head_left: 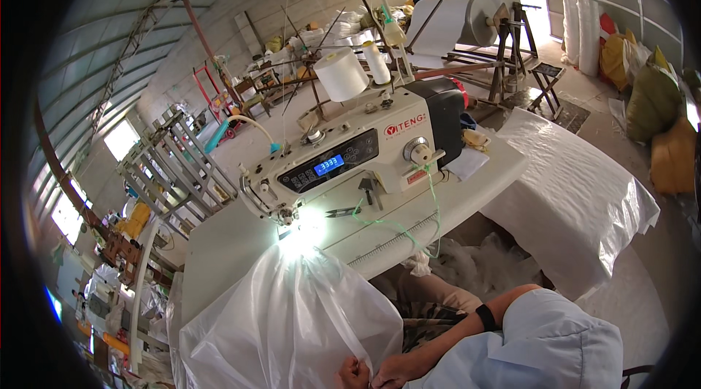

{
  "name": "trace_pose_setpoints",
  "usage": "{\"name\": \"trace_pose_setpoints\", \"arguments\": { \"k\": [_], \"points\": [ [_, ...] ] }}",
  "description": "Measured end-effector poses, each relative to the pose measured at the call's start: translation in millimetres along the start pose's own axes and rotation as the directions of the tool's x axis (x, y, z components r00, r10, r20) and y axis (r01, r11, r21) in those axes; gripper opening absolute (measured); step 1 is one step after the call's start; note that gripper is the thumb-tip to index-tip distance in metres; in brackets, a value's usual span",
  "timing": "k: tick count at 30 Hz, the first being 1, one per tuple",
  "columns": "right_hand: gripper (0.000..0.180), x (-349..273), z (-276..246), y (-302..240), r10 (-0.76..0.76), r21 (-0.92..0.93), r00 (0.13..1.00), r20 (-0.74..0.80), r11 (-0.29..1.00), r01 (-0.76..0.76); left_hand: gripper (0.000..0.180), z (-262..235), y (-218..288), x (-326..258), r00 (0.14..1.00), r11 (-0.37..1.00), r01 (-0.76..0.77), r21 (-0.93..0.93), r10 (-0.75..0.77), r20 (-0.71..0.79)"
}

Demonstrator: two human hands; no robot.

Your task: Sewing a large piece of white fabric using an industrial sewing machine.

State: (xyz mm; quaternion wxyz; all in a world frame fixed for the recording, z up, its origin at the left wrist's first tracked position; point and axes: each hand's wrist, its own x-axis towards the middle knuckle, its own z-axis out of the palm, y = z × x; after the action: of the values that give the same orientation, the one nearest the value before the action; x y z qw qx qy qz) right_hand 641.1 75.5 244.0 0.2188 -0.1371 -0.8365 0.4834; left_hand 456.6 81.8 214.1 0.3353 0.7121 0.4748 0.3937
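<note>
A white, translucent plastic sheet (277, 316) runs in folds from the needle area of a sewing machine (343, 148) down toward my lap. Its upper end is gathered under the machine's bright lamp, where glare hides the needle and foot. Low in the view, my left hand (354, 373) is closed on the sheet's right edge. Right beside it, the fingers of my right hand (394, 371) pinch the same edge. Both hands are partly cut off by the lower border. A dark band circles my right forearm.
Thread snips (343, 211) and a small dark tool (370, 192) lie on the white machine table (226, 243). Green cord (398, 227) hangs from the handwheel. Thread cones (342, 76) stand behind. More white sheeting (584, 206) drapes at right; large rolls (445, 24) stand farther back.
</note>
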Motion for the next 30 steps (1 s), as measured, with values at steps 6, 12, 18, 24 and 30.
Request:
{"name": "trace_pose_setpoints", "arguments": {
  "k": [6, 12, 18, 24, 30],
  "points": [
    [0.022, 0.0, -0.2, 1.8, 0.016, -0.006, 1.000, 0.011, 1.000, -0.016, 0.023, 0.7, -5.9, 1.3, 1.000, 1.000, -0.002, 0.007, 0.002, 0.017],
    [0.022, -0.7, 0.6, 1.4, 0.022, -0.005, 1.000, 0.003, 1.000, -0.022, 0.022, 1.6, -9.4, 0.9, 0.997, 0.997, -0.078, 0.020, 0.078, -0.014],
    [0.023, -0.1, 1.6, 3.0, 0.000, 0.005, 1.000, 0.003, 1.000, 0.000, 0.021, 1.1, -10.8, 0.7, 0.998, 0.998, -0.063, -0.009, 0.064, 0.018],
    [0.024, 0.0, -0.4, 2.0, -0.004, -0.035, 1.000, 0.010, 0.999, 0.005, 0.021, -0.6, -5.8, 1.9, 0.998, 0.998, -0.055, 0.025, 0.055, 0.011],
    [0.025, -0.9, -5.8, -7.7, 0.034, -0.022, 0.999, 0.030, 0.999, -0.033, 0.020, 1.2, -4.7, 0.5, 1.000, 1.000, 0.023, -0.020, -0.023, 0.022]
  ]
}}
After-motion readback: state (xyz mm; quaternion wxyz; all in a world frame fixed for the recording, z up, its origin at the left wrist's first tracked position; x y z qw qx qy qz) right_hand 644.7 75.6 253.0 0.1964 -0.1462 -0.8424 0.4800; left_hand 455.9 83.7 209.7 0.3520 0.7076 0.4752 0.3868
